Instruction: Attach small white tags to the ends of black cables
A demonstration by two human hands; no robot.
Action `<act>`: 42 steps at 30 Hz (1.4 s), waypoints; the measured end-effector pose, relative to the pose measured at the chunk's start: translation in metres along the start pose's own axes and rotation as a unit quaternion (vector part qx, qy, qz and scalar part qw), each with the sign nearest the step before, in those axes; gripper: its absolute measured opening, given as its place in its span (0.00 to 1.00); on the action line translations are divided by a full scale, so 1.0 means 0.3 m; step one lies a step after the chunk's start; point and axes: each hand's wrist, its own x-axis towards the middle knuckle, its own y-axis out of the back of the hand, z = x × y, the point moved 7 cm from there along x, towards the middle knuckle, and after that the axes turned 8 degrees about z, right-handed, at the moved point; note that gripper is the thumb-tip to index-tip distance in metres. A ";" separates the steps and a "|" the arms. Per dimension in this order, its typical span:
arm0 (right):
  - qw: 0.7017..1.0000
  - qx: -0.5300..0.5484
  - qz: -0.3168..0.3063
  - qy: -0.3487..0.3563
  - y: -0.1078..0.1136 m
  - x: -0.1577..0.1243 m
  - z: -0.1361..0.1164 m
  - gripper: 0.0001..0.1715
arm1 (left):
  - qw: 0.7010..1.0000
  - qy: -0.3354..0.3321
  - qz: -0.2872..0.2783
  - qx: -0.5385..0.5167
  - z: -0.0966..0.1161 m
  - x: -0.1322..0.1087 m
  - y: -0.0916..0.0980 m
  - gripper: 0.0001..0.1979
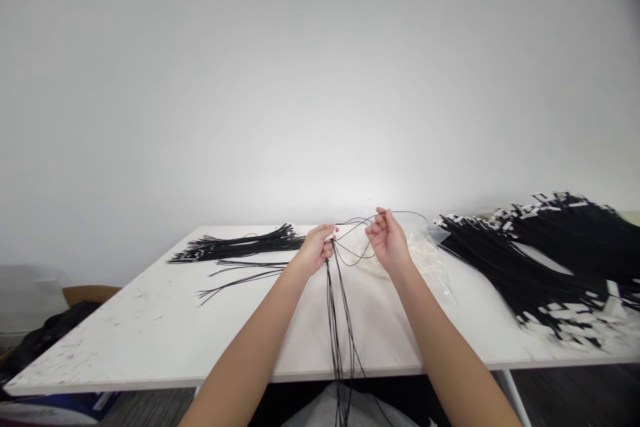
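Observation:
My left hand (317, 248) is closed around a small white connector and the black wires (336, 320) that hang from it past the table's front edge. To its right, my right hand (386, 237) pinches a single thin black wire between thumb and fingertips. Loops of wire run between both hands. Beneath and behind my right hand lies a clear plastic bag (437, 267) with pale small pieces in it. Left of my left hand, a bundle of black wires (240, 247) rests on the table, with a few loose wires (240, 280) in front of it.
Large heaps of black wires with white ends (525, 260) cover the right side of the white table (150, 333). A plain wall (320, 80) stands behind it. At the lower left are a brown chair back (93, 293) and a dark item.

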 end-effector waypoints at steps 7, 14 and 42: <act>0.986 0.098 0.099 0.087 0.101 0.044 -0.119 0.17 | 1.000 -0.002 -0.003 0.006 -0.001 -0.001 0.001 0.11; 0.979 0.158 0.096 0.086 0.102 0.038 -0.142 0.17 | 1.000 0.000 0.000 0.031 0.001 -0.007 0.002 0.11; 0.942 -0.308 -0.050 0.124 -0.025 -0.052 -0.089 0.13 | 0.998 0.005 -0.044 0.037 -0.002 -0.014 -0.014 0.13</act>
